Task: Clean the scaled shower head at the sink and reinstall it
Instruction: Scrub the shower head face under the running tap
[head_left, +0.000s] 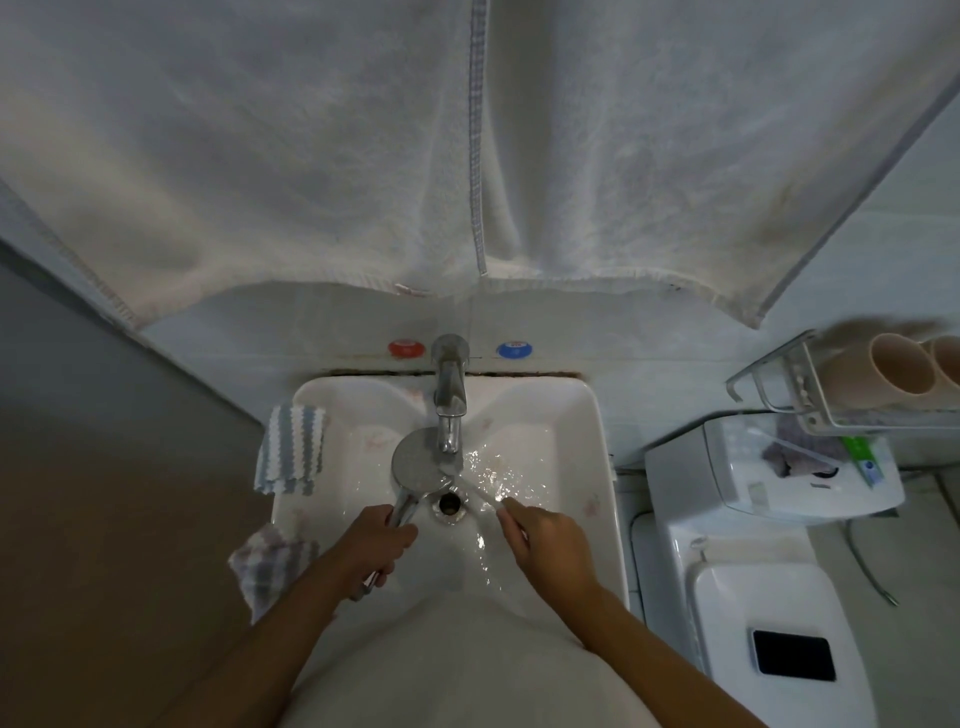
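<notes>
A chrome shower head (415, 460) with a round grey face is held over the white sink (587, 415), just under the tap (450, 400). My left hand (382, 540) grips its handle low in the basin. My right hand (545, 538) holds a thin pale brush (480, 491) whose tip reaches the lower right edge of the head's face. Water runs from the tap and splashes over the right side of the basin. The drain (450, 503) lies between my hands.
Striped cloths lie on the sink's left rim (292, 448) and front-left corner (270, 564). Large white towels (467, 145) hang above. A white toilet (753, 587) with a phone (794, 656) on its lid stands right. A wire shelf (810, 384) holds cups (893, 369).
</notes>
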